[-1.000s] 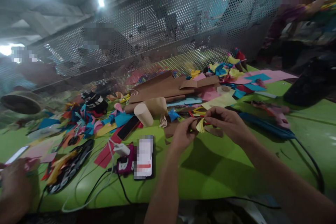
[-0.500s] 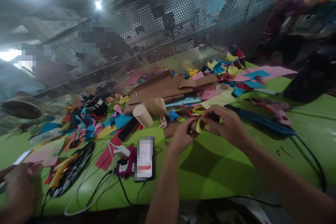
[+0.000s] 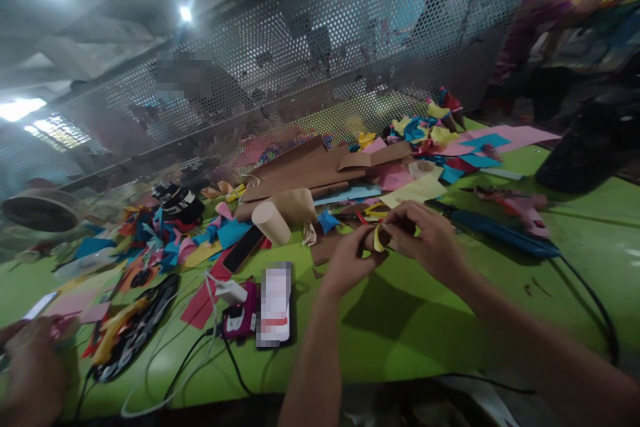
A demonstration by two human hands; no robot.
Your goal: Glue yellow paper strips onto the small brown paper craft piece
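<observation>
My left hand [image 3: 347, 260] and my right hand [image 3: 427, 240] meet over the green table [image 3: 400, 327], both pinched on a small curled yellow paper piece [image 3: 379, 238] with a brown bit behind it. The fingers of both hands are closed around it. A brown paper scrap [image 3: 325, 248] lies on the table just left of my left hand. A rolled beige paper cone [image 3: 273, 221] lies further left.
Brown paper sheets [image 3: 305, 170] and heaps of coloured paper scraps [image 3: 430, 137] cover the far side. A phone [image 3: 275, 303], a charger with cables [image 3: 235, 313] and a dark phone [image 3: 243, 247] lie left. A blue tool with cord [image 3: 500, 230] lies right. Another person's hand [image 3: 30, 367] is at lower left.
My hands stay together on the yellow piece, shifting slightly left and up; the fingers have rolled it a little tighter. The view has drifted slightly.
</observation>
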